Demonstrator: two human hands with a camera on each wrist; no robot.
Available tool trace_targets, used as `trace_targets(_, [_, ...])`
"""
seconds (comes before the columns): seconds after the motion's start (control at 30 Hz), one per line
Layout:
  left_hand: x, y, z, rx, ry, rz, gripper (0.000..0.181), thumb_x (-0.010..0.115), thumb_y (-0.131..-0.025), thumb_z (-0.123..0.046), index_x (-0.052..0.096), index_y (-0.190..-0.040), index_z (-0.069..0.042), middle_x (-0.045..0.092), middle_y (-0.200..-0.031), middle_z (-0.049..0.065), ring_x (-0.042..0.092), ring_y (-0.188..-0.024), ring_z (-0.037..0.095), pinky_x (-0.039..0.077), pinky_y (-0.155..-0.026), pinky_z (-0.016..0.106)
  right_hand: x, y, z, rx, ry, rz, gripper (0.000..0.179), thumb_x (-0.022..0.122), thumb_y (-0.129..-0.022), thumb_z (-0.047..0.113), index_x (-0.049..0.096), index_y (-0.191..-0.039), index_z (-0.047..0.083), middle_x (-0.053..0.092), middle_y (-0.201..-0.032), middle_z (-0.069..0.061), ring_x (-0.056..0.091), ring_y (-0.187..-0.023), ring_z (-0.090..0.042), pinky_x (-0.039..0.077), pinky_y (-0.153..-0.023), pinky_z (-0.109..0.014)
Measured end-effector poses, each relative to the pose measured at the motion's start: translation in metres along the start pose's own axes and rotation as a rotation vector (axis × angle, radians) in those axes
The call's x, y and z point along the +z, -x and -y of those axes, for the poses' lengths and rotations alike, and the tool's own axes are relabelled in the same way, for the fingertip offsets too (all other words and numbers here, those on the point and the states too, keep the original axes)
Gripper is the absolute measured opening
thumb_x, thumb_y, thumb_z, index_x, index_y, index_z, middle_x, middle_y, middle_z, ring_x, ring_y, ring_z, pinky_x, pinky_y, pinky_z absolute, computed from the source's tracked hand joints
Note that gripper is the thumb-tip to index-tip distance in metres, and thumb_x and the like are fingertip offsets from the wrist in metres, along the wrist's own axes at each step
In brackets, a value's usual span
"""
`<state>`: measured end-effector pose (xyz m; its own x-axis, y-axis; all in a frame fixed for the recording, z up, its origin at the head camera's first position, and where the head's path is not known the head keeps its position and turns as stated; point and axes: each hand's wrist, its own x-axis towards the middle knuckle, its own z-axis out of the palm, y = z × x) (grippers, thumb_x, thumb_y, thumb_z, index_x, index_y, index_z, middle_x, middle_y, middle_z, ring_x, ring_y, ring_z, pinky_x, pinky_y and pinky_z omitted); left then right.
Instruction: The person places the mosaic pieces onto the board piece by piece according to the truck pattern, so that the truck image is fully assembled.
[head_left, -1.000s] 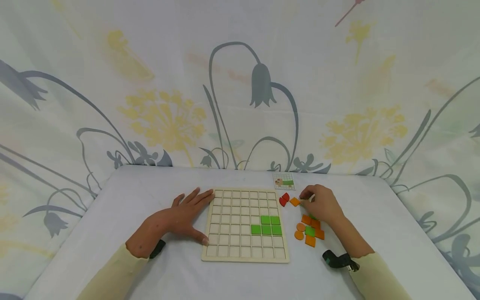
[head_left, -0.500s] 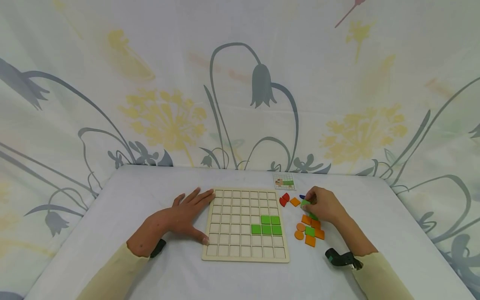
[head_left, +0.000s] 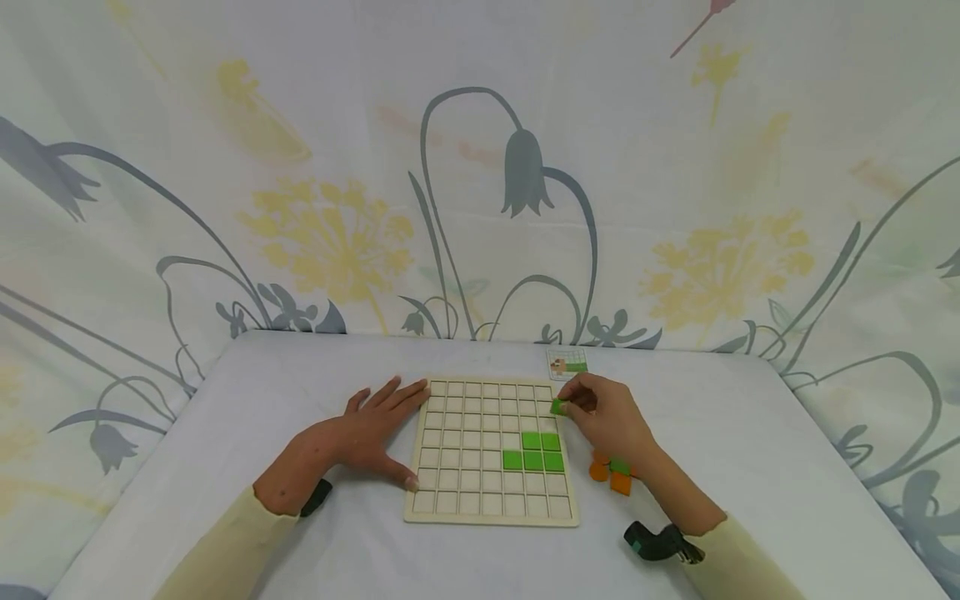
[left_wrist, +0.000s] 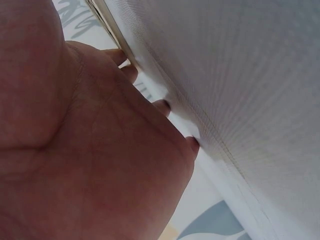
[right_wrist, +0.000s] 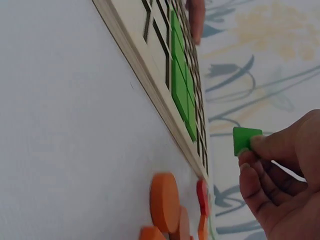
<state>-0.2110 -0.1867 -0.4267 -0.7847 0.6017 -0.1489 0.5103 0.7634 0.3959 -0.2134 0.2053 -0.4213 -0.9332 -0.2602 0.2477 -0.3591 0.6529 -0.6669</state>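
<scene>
A square wooden grid board (head_left: pixel 480 481) lies on the white table, with several green square tiles (head_left: pixel 532 460) set in cells on its right side. My left hand (head_left: pixel 363 435) rests with spread, straight fingers along the board's left edge; its palm fills much of the left wrist view. Between thumb and fingertips my right hand (head_left: pixel 611 417) pinches a green tile (right_wrist: pixel 244 140) near the board's upper right edge. The right wrist view shows that tile raised above the board.
Orange pieces (head_left: pixel 621 483) and a green square lie right of the board, partly hidden under the right forearm. A red piece (right_wrist: pixel 202 197) lies near the board's edge. A small picture card (head_left: pixel 567 364) lies behind the board. A patterned cloth (head_left: pixel 480 208) hangs at the back.
My right hand has picked the green tile from the loose pieces and carried it left to the board's upper right edge. The left hand stays in place.
</scene>
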Motion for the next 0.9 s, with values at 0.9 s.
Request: trace_targets(0.9, [0.001, -0.001, 0.001, 0.0, -0.008, 0.001, 0.129, 0.089, -0.076, -0.065, 0.02, -0.17, -0.009, 0.012, -0.179, 0.009, 0.005, -0.163, 0.044, 0.01, -0.12, 0.076, 0.048, 0.004, 0.022, -0.152, -0.03, 0.11, 0.014, 0.08, -0.094, 0.002, 0.078, -0.095, 0.017, 0.07, -0.091, 0.01, 0.058, -0.076, -0.008, 0.052, -0.069, -0.024])
